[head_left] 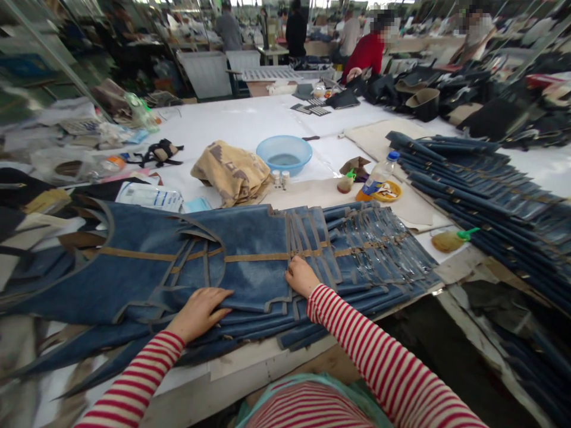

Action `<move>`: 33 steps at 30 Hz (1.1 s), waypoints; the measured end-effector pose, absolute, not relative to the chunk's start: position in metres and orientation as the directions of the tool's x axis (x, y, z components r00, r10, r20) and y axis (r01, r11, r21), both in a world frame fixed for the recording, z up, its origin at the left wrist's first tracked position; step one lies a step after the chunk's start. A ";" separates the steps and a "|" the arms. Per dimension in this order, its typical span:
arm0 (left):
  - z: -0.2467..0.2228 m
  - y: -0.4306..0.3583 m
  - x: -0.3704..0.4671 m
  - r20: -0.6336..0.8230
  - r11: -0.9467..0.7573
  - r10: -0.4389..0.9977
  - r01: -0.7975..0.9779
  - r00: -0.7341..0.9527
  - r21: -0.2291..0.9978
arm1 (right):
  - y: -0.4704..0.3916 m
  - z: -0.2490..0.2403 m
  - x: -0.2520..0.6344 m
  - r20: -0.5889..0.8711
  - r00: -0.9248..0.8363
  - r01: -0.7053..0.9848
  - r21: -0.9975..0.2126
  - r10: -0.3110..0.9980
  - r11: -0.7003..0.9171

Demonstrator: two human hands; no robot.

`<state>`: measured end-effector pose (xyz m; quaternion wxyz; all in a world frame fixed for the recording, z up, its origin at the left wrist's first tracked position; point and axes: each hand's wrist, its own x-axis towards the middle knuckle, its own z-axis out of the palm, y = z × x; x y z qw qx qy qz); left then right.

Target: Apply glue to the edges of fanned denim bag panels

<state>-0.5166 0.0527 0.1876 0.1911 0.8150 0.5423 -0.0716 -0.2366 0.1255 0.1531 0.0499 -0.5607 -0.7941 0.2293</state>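
A stack of blue pieces with grey edging and a tan strip (256, 282) lies across the near side of the table. My left hand (200, 312) rests on its near edge, fingers stretched out and a little apart. At the right end of the top piece, by the tan strip, my right hand (302, 275) has its fingers closed in a pinch; what is between the fingertips is too small to make out. Right of this hand, more blue pieces (379, 244) overlap in a fanned row, some with a shiny surface.
Beyond the stack are a yellow-brown cloth (232, 172), a blue basin (284, 156) and a bottle (379, 175). Green-tipped small bottles (450, 240) stand or lie nearby. More blue pieces (482, 196) are piled at right. A person in red (366, 54) bends at the far side.
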 end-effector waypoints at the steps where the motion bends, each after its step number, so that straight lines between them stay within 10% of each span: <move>1: 0.191 0.055 -0.527 -0.345 -0.312 0.866 0.930 0.363 0.194 | 0.125 0.152 -0.237 -0.176 -0.367 0.867 -0.421 0.914 0.267; 10: 0.220 0.032 -0.523 -0.428 -0.353 0.830 0.931 0.357 0.092 | 0.125 0.150 -0.238 -0.170 -0.372 0.866 -0.418 0.913 0.275; 33: 0.199 0.036 -0.525 -0.491 -0.297 0.754 0.893 0.437 0.338 | 0.121 0.153 -0.234 -0.125 -0.377 0.847 -0.447 0.918 0.287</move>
